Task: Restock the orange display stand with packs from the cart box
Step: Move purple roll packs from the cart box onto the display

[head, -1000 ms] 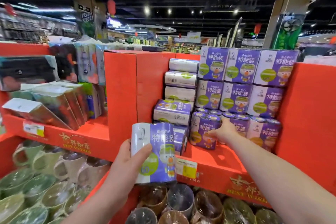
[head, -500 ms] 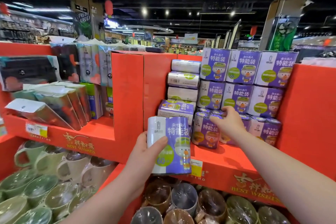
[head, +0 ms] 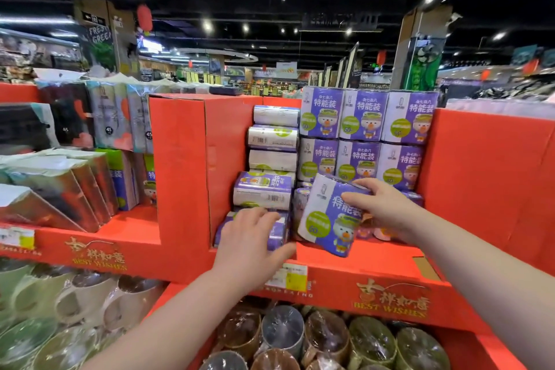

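The orange display stand (head: 360, 261) holds purple-and-white packs with a duck picture, stacked in rows (head: 363, 117) at the back of its middle compartment. My left hand (head: 249, 237) holds one pack (head: 277, 233) lying on its side at the compartment's lower left, under other sideways packs (head: 264, 192). My right hand (head: 381, 207) grips a second pack (head: 324, 219), tilted and raised just above the shelf floor in front of the stacked rows. The cart box is out of view.
The orange divider wall (head: 180, 159) separates a left shelf with foil-wrapped boxes (head: 60, 189). Below the shelf lie green and white mugs (head: 81, 297) and wrapped round containers (head: 282, 330). A yellow price tag (head: 291, 276) sits on the shelf's front lip.
My left hand carried its pack up and forward and laid it sideways at the compartment's lower left. My right hand took hold of a pack from the front row and tilted it up.
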A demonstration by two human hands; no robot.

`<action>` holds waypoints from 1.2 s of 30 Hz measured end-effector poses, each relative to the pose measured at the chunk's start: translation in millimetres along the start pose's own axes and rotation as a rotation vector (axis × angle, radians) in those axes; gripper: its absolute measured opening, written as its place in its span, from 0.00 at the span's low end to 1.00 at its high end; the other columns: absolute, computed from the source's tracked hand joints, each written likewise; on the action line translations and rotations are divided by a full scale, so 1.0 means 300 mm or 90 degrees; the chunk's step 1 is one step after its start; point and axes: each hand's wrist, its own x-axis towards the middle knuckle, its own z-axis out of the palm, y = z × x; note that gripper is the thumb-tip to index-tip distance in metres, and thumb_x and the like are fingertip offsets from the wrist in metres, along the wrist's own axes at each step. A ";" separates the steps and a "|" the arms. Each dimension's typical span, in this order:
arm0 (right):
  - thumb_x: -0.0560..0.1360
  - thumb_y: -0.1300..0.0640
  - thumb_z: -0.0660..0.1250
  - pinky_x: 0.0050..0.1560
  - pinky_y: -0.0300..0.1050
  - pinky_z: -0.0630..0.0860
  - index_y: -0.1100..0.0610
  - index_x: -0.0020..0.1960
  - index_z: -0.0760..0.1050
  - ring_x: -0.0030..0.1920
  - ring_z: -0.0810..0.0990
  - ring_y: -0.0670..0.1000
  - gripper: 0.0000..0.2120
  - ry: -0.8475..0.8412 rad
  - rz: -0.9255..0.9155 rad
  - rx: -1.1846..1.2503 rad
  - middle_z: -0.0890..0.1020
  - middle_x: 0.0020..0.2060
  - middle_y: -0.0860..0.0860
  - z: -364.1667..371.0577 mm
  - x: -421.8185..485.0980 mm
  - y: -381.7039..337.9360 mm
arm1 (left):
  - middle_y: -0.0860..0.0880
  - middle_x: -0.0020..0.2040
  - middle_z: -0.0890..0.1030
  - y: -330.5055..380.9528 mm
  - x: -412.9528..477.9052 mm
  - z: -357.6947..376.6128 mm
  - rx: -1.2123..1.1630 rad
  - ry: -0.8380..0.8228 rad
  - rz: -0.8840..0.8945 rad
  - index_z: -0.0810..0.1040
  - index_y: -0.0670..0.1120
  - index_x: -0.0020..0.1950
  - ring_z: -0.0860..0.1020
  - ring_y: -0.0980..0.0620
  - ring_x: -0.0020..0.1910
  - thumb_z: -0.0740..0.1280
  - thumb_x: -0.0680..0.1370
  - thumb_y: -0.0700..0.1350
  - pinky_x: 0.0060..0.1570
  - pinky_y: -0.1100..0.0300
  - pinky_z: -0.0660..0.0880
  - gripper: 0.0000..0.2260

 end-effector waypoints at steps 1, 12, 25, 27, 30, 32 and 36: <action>0.73 0.56 0.72 0.33 0.43 0.75 0.54 0.66 0.68 0.45 0.80 0.54 0.24 0.014 0.001 -0.028 0.79 0.56 0.56 -0.001 0.019 0.018 | 0.49 0.68 0.70 -0.021 -0.006 0.010 0.067 -0.048 0.006 0.71 0.50 0.70 0.66 0.45 0.70 0.46 0.62 0.71 0.69 0.48 0.62 0.44; 0.71 0.52 0.73 0.66 0.44 0.65 0.55 0.73 0.64 0.69 0.67 0.55 0.34 0.000 -0.084 -0.432 0.68 0.69 0.56 0.152 0.161 0.110 | 0.51 0.51 0.82 -0.092 -0.034 0.048 0.241 -0.124 0.037 0.71 0.52 0.60 0.83 0.46 0.49 0.53 0.65 0.67 0.43 0.47 0.80 0.30; 0.71 0.51 0.72 0.60 0.50 0.72 0.52 0.76 0.57 0.67 0.71 0.57 0.38 -0.003 -0.163 -0.684 0.61 0.73 0.51 0.183 0.154 0.112 | 0.51 0.78 0.53 -0.082 -0.037 0.075 0.268 -0.148 0.031 0.49 0.53 0.78 0.48 0.47 0.78 0.58 0.79 0.62 0.74 0.45 0.45 0.32; 0.71 0.53 0.72 0.59 0.49 0.72 0.53 0.74 0.59 0.66 0.72 0.57 0.37 0.002 -0.164 -0.628 0.62 0.71 0.51 0.186 0.152 0.127 | 0.51 0.78 0.52 -0.081 -0.037 0.080 0.265 -0.139 0.033 0.49 0.54 0.78 0.47 0.47 0.78 0.57 0.79 0.61 0.74 0.45 0.44 0.32; 0.70 0.55 0.73 0.57 0.47 0.72 0.54 0.73 0.61 0.63 0.73 0.56 0.36 0.007 -0.161 -0.565 0.62 0.68 0.52 0.185 0.151 0.142 | 0.51 0.78 0.51 -0.077 -0.038 0.077 0.257 -0.146 0.024 0.48 0.53 0.78 0.46 0.47 0.78 0.57 0.79 0.61 0.74 0.46 0.44 0.32; 0.70 0.56 0.73 0.55 0.47 0.72 0.54 0.72 0.61 0.60 0.75 0.57 0.34 0.001 -0.157 -0.561 0.62 0.67 0.53 0.186 0.153 0.143 | 0.50 0.78 0.51 -0.076 -0.038 0.078 0.263 -0.150 0.017 0.48 0.53 0.79 0.46 0.47 0.78 0.57 0.79 0.61 0.74 0.45 0.43 0.32; 0.70 0.57 0.72 0.55 0.51 0.74 0.56 0.69 0.63 0.61 0.74 0.60 0.31 0.017 -0.144 -0.623 0.64 0.65 0.55 0.206 0.147 0.128 | 0.49 0.78 0.50 -0.072 -0.041 0.079 0.260 -0.147 0.008 0.48 0.53 0.79 0.46 0.46 0.78 0.57 0.80 0.60 0.74 0.45 0.43 0.32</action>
